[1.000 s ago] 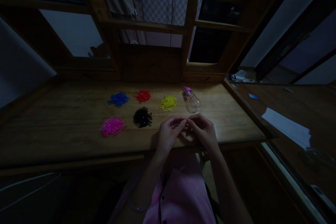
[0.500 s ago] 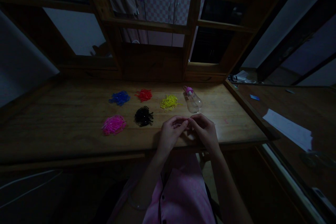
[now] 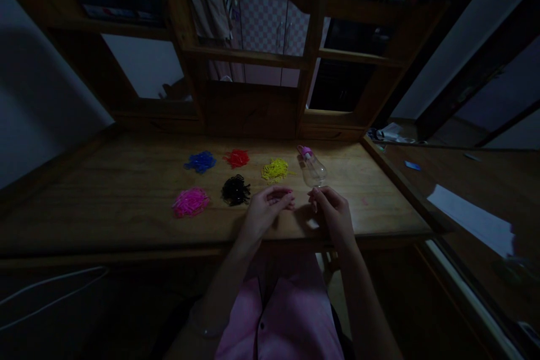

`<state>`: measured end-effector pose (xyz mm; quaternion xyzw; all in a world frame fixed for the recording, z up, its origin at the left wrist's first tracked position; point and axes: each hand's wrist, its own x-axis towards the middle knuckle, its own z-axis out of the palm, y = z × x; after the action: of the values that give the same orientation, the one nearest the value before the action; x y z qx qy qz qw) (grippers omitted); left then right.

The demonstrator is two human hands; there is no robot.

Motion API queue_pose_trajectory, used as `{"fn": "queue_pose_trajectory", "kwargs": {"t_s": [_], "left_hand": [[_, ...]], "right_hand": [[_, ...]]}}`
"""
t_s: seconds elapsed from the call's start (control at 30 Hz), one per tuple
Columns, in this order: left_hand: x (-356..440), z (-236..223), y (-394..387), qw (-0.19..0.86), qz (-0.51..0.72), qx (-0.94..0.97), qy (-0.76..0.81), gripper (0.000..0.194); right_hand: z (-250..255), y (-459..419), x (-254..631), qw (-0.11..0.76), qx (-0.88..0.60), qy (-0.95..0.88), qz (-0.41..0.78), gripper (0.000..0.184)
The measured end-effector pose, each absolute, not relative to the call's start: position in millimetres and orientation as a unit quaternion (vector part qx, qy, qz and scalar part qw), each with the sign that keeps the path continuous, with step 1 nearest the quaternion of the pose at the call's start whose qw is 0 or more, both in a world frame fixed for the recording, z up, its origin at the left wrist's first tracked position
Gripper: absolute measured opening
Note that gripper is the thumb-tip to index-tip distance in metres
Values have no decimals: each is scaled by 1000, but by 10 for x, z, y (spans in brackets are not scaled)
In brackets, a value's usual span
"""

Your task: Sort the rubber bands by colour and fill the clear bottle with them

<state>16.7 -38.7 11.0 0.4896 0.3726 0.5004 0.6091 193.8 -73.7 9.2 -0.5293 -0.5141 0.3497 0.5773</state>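
My left hand (image 3: 269,206) is over the front of the wooden table (image 3: 139,225), its thumb pressed to curled fingers. My right hand (image 3: 331,208) is a short way to the right, fingertips pinched together. Anything held in either is too small and dark to make out. Just beyond the right hand lies a clear bulb-shaped bottle (image 3: 314,170) with a pink cap. Loose strips form small piles nearby: yellow (image 3: 275,170) past the left hand, black (image 3: 236,190) to its left, then red (image 3: 237,158), blue (image 3: 201,162) and pink (image 3: 190,202).
A wooden shelf unit (image 3: 253,59) rises along the table's back edge. To the right, past a raised wooden edge, a brown surface (image 3: 405,185) carries white paper (image 3: 472,219) and a small blue packet (image 3: 412,165).
My hands were together at the fingertips and have drawn apart, the left one moving left. The whole view has shifted slightly; the piles and bottle stay in place on the table.
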Motion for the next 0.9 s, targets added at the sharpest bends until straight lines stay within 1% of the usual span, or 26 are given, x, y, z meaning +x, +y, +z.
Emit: {"fn": "queue_pose_trajectory", "kwargs": {"t_s": [0.1, 0.2, 0.27, 0.37, 0.43, 0.6, 0.77, 0.9], "left_hand": [[-393, 357, -265, 495, 515, 547, 437, 31], [-1048, 576, -141, 377, 478, 593, 527, 31], [-1430, 637, -88, 316, 443, 608, 579, 29], [-1840, 618, -69, 268, 380, 628, 624, 28], [-2006, 591, -87, 264, 355, 631, 637, 30], [-2202, 609, -122, 290, 338, 647, 619, 33], [-2333, 573, 10, 294, 278, 666, 627, 39], [-2337, 530, 111, 288, 242, 705, 602, 31]], "right_hand": [[75, -739, 1945, 579, -522, -519, 351, 28], [72, -739, 1950, 573, -521, -532, 342, 28], [77, -739, 1951, 567, -523, -538, 340, 28], [86, -743, 1949, 564, -524, -541, 337, 29], [90, -746, 1946, 564, -524, -544, 334, 29], [67, -741, 1953, 562, -522, -553, 327, 31], [23, -715, 1970, 561, -528, -556, 313, 35], [19, -706, 1970, 564, -532, -557, 299, 35]]}}
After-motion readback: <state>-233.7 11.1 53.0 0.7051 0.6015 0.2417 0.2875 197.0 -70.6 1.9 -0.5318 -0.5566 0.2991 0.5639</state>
